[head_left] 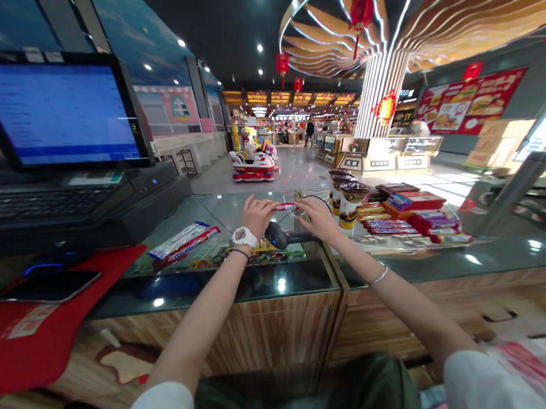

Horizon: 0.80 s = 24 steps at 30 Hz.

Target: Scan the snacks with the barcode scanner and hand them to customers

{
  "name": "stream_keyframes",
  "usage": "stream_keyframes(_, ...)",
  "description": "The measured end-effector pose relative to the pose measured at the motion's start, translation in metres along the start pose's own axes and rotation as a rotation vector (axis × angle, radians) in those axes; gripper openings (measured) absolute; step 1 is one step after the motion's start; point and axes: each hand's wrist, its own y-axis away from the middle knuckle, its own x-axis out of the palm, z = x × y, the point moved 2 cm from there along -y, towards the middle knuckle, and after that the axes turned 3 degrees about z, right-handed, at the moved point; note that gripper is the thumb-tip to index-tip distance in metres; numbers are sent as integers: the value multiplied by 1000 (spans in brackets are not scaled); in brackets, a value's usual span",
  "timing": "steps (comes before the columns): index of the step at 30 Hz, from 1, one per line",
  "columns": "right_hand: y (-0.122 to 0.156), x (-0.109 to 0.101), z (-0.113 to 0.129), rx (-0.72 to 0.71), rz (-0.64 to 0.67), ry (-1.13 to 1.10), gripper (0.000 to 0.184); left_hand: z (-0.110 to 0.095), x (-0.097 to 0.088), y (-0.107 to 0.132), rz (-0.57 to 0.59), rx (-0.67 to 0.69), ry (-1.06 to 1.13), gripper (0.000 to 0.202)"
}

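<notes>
A small red and white candy roll (286, 206) is stretched level between my two hands, above the glass counter. The fingers of my left hand (256, 214) pinch its left end; that wrist wears a white watch. At its right end, my right hand (318, 218) grips it with thumb and fingers. Just below sits a black handheld scanner (277, 235), its handle pointing right under my right hand. Left of my hands lie several candy rolls (183, 244) in blue-white and red wrappers, side by side. More candy rolls (388, 227) lie in a pile to the right.
Cups with dark lids (350, 203) stand beside the pile of boxes and bars (414, 206). At left are a monitor (62, 111), a keyboard (30, 207), and a phone (51, 285) on a red mat (31, 350). Packets show beneath the glass.
</notes>
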Motion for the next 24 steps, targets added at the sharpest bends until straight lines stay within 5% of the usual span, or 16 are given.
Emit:
stream_keyframes(11,32,-29,12,47,-64,260,29,-62,4,-13,-31,246,51,19)
stream_keyframes(24,103,-83,-17,112,-57,555,22,-155,42,-39,57,399,151,11)
